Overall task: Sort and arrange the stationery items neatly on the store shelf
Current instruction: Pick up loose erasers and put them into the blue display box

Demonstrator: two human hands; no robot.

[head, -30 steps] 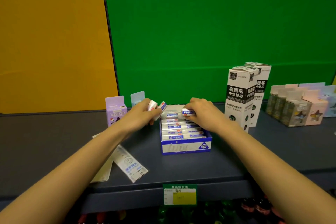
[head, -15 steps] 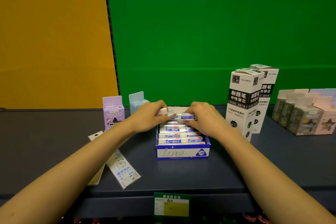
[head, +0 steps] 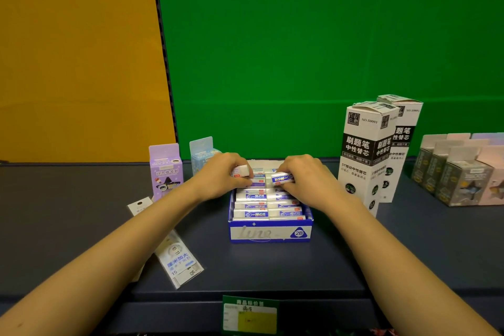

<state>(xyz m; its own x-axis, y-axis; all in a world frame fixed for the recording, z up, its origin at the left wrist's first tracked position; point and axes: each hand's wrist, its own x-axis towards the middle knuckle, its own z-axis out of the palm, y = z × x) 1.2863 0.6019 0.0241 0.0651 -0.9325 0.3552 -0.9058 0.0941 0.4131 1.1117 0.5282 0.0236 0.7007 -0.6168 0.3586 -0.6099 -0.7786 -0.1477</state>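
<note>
A blue and white display box (head: 270, 233) of wrapped erasers stands in the middle of the dark shelf (head: 272, 267). Two rows of erasers fill it. My left hand (head: 221, 174) grips a white eraser (head: 241, 171) over the box's back left corner. Over the back right row, my right hand (head: 305, 174) holds another eraser (head: 282, 178) with a blue label, low against the row. Both hands nearly meet above the back of the box.
Left of the box stand a purple sharpener pack (head: 165, 170) and a pale blue pack (head: 201, 154); flat ruler packs (head: 178, 262) lie near the front left. Two tall refill cartons (head: 365, 155) stand right, small grey and pink boxes (head: 461, 172) farther right. A price tag (head: 249, 315) hangs on the edge.
My left hand has carried its eraser from beside the box to over the back left corner. My right hand stays at the back right row. The camera has tilted slightly.
</note>
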